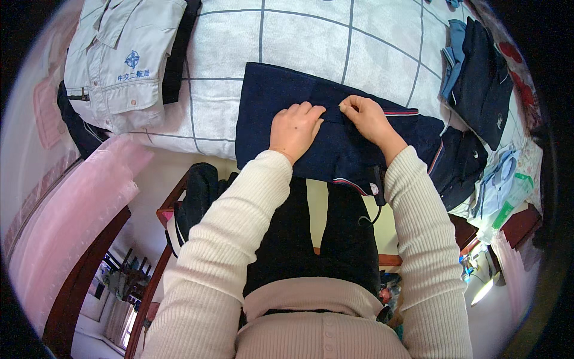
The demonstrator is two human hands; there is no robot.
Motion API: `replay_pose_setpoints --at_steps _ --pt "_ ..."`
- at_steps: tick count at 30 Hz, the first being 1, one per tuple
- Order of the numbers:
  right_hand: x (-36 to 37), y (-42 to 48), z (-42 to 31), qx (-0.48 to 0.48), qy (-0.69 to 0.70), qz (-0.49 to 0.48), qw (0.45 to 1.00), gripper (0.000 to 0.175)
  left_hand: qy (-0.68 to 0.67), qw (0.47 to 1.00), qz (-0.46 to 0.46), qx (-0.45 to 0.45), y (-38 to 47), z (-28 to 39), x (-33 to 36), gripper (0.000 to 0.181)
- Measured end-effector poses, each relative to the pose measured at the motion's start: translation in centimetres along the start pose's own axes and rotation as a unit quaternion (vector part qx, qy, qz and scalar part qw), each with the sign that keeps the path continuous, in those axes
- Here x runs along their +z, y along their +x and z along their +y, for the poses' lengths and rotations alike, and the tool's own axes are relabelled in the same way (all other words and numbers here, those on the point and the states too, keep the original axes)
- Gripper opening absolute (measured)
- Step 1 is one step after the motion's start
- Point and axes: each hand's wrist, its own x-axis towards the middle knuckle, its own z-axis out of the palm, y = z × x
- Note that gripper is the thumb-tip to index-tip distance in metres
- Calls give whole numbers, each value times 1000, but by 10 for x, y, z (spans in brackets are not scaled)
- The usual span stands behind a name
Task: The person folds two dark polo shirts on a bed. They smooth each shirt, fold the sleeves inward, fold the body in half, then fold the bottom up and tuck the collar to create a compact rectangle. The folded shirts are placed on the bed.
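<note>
A navy blue garment (269, 89) with red-and-white striped trim lies spread over the near edge of a bed with a white, grey-checked cover (305, 40). My left hand (297, 130) rests on the middle of the garment with its fingers bent. Just right of it, my right hand (365, 119) has thumb and forefinger together at the cloth; whether they pinch it I cannot tell. One striped edge shows beside the right wrist, another hangs at the bed's near edge by a small white tag (374, 188). A dark strap-like item (379, 181) hangs beside that tag.
A pale grey button shirt (148, 45) bearing a blue emblem and writing lies at left over dark clothes. Dark folded garments (482, 85) and light blue shirts (497, 175) are at right, near a green-and-clear packet (511, 202). Pink sheer curtain (85, 197) hangs at left, beside a black bag (200, 193).
</note>
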Motion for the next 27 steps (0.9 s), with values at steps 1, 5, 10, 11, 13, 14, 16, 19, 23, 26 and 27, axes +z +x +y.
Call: replay_pose_setpoints --at_steps 1,5,10,11,13,14,16,19,23,26,27 --pt "-1 -1 2 -14 9 -1 1000 25 6 1000 -5 -8 1 2 2 20" --pt "-5 1 6 -18 37 -25 999 24 22 1000 -1 -9 4 8 10 19" --pt "-7 4 11 -19 110 -17 994 23 35 999 9 -22 8 10 16 18" --pt "-8 3 11 -18 139 -16 990 23 41 999 -2 -22 9 10 17 17" --pt "-9 2 12 -14 179 -7 984 23 45 998 -24 -21 9 8 17 15" --pt "-10 1 12 -11 191 2 982 23 43 998 -36 -20 8 7 16 14" --pt "-13 0 12 4 215 8 977 24 37 998 -52 -9 3 6 13 12" --pt "-19 -1 11 28 247 3 969 25 28 998 -46 37 -5 4 7 10" --pt "-21 -2 10 28 257 14 966 24 61 992 -49 97 -5 2 6 9" --pt "-20 -8 12 -24 166 16 986 20 64 993 -59 81 0 3 10 10" --pt "-20 -11 12 -24 116 11 993 19 57 994 -54 72 1 5 11 11"
